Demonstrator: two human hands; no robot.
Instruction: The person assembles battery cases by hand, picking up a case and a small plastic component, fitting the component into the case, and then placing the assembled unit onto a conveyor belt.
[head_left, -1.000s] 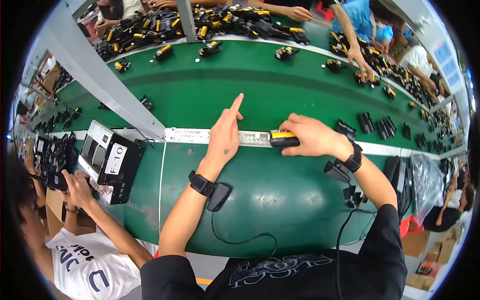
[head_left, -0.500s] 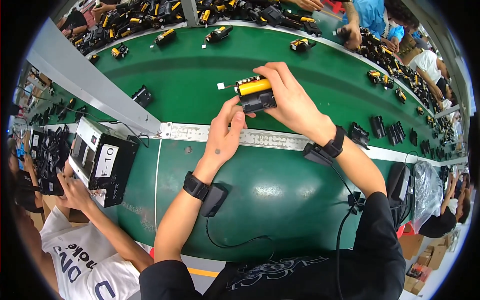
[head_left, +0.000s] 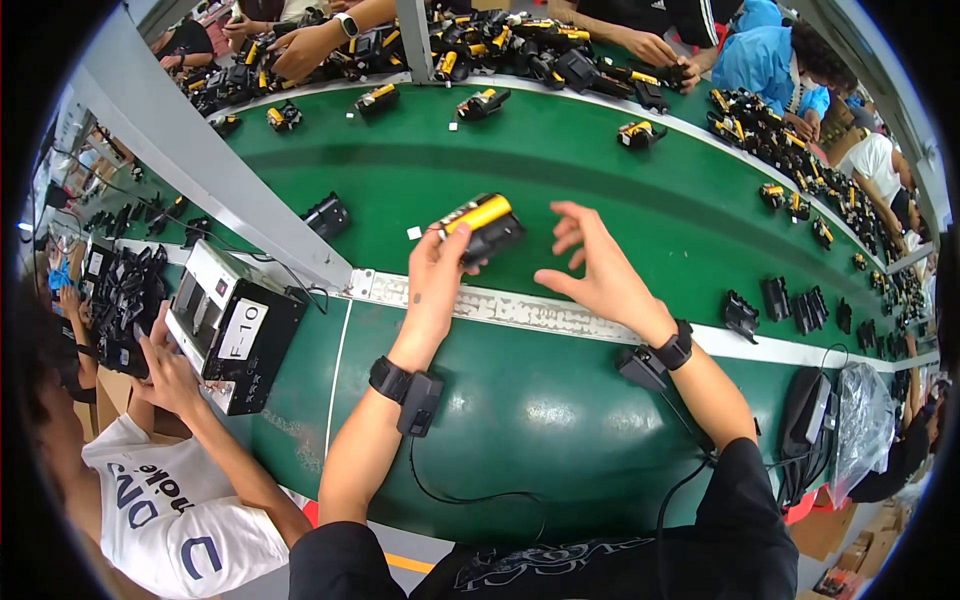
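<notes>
The left hand (head_left: 437, 270) grips a black-and-yellow device (head_left: 480, 226) above the green worktop (head_left: 560, 420), beyond the metal strip (head_left: 520, 308). The right hand (head_left: 598, 272) hovers just beside it, fingers spread, holding nothing.

The yellow-and-black device (head_left: 480, 226) is showing hard plastic, its yellow face glossy. The green conveyor belt (head_left: 600, 180) is looking smooth, faintly sheened; the near metal strip (head_left: 520, 310) is looking dull, scuffed.

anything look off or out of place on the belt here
Nothing much. A small white scrap lies loose on the green belt beside the yellow-black part that the left hand holds; the right hand is open.
</notes>
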